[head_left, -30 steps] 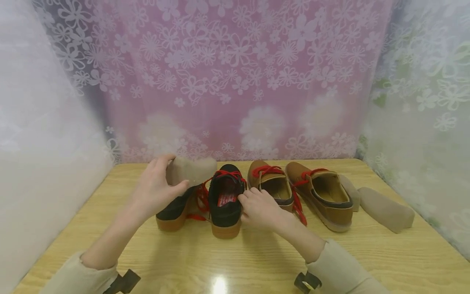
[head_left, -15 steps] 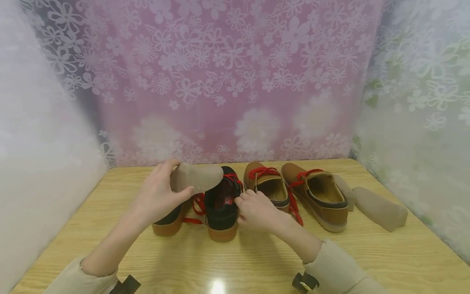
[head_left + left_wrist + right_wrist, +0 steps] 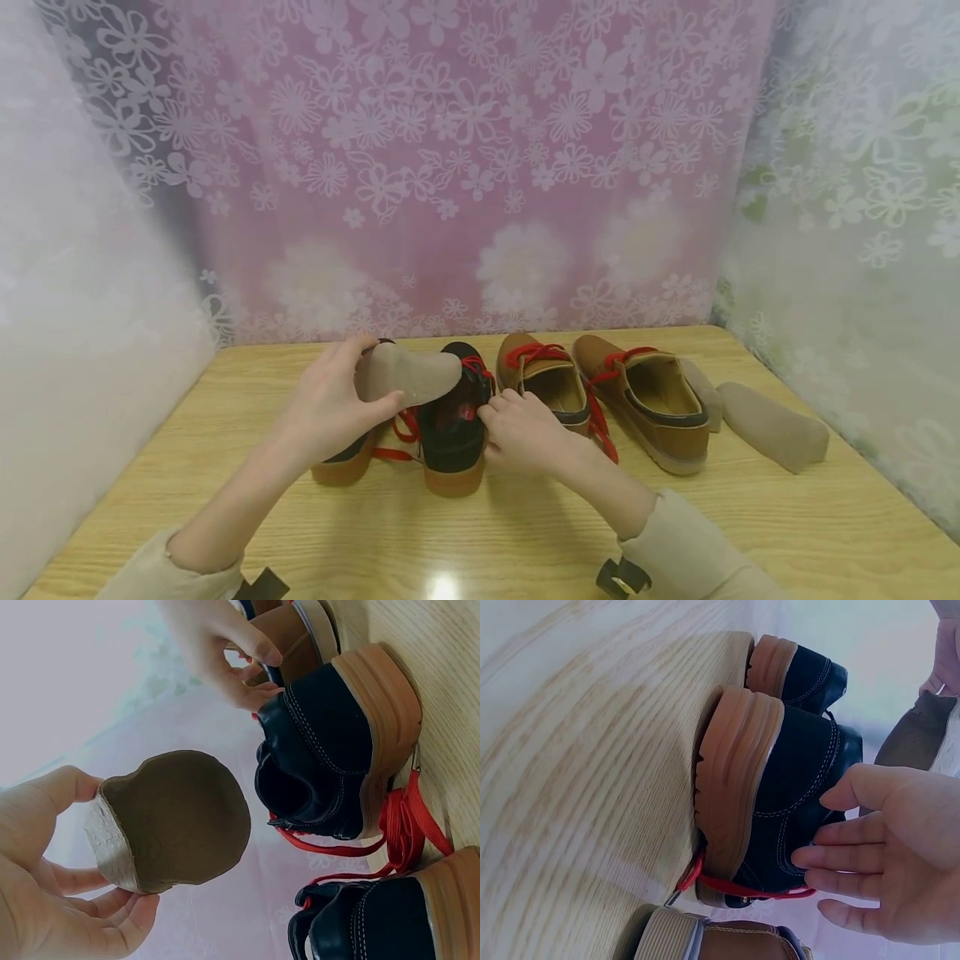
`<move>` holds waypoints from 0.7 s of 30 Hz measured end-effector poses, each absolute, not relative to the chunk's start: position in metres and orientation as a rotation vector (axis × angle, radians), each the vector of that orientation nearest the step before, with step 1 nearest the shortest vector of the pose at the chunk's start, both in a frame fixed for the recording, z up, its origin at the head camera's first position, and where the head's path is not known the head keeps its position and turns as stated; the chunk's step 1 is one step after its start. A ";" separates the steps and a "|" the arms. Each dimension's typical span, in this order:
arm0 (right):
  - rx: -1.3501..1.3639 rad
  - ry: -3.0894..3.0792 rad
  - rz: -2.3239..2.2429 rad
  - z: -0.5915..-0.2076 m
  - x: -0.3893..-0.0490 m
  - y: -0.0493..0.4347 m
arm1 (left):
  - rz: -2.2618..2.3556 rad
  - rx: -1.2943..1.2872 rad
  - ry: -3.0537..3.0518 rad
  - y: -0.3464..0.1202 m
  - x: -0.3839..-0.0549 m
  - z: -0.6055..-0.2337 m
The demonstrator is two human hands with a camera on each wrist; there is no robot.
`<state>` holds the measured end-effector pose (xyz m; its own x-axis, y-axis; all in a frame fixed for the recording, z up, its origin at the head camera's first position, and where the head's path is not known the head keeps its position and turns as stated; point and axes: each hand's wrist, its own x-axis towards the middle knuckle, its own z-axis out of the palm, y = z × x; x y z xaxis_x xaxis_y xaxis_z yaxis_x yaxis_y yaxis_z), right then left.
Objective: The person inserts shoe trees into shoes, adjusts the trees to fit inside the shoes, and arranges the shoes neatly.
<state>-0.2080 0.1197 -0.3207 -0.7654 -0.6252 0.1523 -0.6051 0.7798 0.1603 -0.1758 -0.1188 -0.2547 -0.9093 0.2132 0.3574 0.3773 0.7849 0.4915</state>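
My left hand (image 3: 326, 408) grips a beige, hollow moulded shoe insert (image 3: 420, 375), thumb on its near side. The insert is raised, its rounded toe end overlapping the opening of a black shoe (image 3: 453, 454) with red laces and a tan sole. In the left wrist view the insert (image 3: 180, 817) shows its open, dark inside. My right hand (image 3: 525, 429) touches that shoe's right side near the collar. Its fingers (image 3: 847, 859) look fairly straight in the right wrist view. The other black shoe (image 3: 341, 471) stands to the left, partly hidden behind my left hand and the insert.
Two brown shoes (image 3: 675, 442) with red laces stand right of the black pair. Past them lie two more beige inserts (image 3: 776, 427). Red laces (image 3: 405, 825) trail between the black shoes. Flowered curtains (image 3: 450, 167) enclose the wooden table (image 3: 420, 550) at the back and sides.
My left hand has carried the insert right and slightly down, from over the left black shoe toward the right one's opening. My right hand has stayed at that shoe's side.
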 end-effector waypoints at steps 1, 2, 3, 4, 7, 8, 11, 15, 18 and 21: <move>0.969 -2.774 -0.153 -0.321 -0.208 0.120 | -0.825 -0.460 -2.696 -0.118 -0.176 -0.255; 0.969 -2.772 -0.154 -0.321 -0.208 0.120 | -0.819 -0.461 -2.701 -0.118 -0.175 -0.255; 0.968 -2.772 -0.154 -0.321 -0.208 0.120 | -0.813 -0.463 -2.707 -0.117 -0.175 -0.254; 0.970 -2.772 -0.149 -0.321 -0.208 0.120 | -0.807 -0.464 -2.714 -0.117 -0.175 -0.254; 0.973 -2.775 -0.123 -0.321 -0.209 0.120 | -0.806 -0.471 -2.741 -0.115 -0.174 -0.254; 0.974 -2.777 -0.117 -0.321 -0.210 0.120 | -0.808 -0.470 -2.752 -0.114 -0.174 -0.254; 0.979 -2.780 -0.097 -0.321 -0.211 0.120 | -0.824 -0.460 -2.779 -0.111 -0.174 -0.255; 0.988 -2.784 -0.085 -0.322 -0.213 0.120 | -0.820 -0.452 -2.799 -0.109 -0.176 -0.258; 0.990 -2.790 -0.074 -0.323 -0.213 0.120 | -0.804 -0.465 -2.798 -0.108 -0.178 -0.260; 0.994 -2.787 -0.066 -0.323 -0.215 0.121 | -0.793 -0.477 -2.799 -0.106 -0.180 -0.261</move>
